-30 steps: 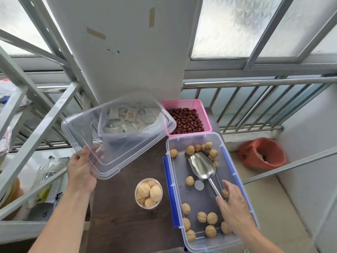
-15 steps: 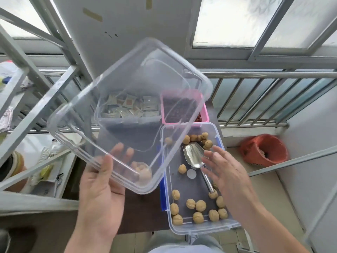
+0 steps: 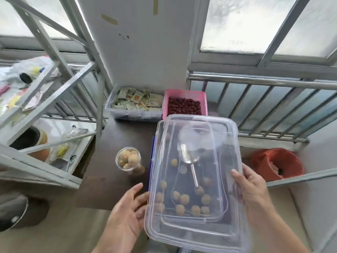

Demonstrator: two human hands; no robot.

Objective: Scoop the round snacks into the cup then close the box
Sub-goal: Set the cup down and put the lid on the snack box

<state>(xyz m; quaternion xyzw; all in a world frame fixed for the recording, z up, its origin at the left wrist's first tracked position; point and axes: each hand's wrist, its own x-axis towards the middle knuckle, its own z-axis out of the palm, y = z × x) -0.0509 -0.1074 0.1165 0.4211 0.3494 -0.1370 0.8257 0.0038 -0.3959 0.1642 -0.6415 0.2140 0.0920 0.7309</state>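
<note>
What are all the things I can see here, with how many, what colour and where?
lid: one, clear, held over the box
box: one, clear with blue clips, right side of table
round snacks: many, tan, inside the box
scoop: one, silver, inside the box
cup: one, clear, full of snacks, left of box
pink basket: one, holding dark red pieces, behind box
packet tray: one, pale, left of basket
red bag: one, floor at right
left hand: on lid's left edge
right hand: on lid's right edge
</note>
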